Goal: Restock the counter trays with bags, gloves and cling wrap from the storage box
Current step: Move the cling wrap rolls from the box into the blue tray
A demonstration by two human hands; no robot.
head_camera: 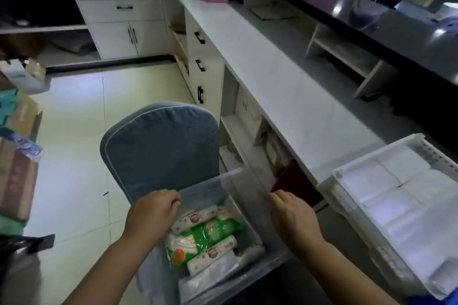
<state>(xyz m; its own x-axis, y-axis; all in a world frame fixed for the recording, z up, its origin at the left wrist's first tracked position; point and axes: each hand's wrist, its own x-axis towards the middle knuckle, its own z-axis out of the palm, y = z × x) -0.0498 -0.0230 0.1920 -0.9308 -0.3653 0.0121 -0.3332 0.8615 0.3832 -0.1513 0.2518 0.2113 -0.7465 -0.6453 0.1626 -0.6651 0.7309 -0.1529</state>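
— How far along is the restocking, would you say?

— Early, by my reading. The clear storage box (213, 240) at the lower middle of the frame sits on a blue-cushioned chair (161, 146) and looks well filled: a green packet (210, 233) lies across the middle, white rolls with round labels (195, 218) lie above and below it, and a pale plastic bundle (210, 272) lies at the near end. Which are gloves, bags or cling wrap I cannot tell.

— And the hands?

— Both empty. The left hand (153, 210) is curled over the box's far-left rim, fingers bent onto the edge, just above the upper roll. The right hand (292, 213) rests with loosely bent fingers at the box's right rim; whether it grips the wall or only touches it I cannot say. Nothing is pinched or lifted.

— Anything already in the trays?

— One white slotted tray (421, 153) shows at the lower right of the frame, standing on the white table (272, 77). It holds flat stacks of folded whitish sheets (396, 195), likely bags. Whether those were just put there I cannot judge.

— So what remains?

— Judging from the full box, most of it: taking out the rolls and packets and carrying them rightward to the tray.
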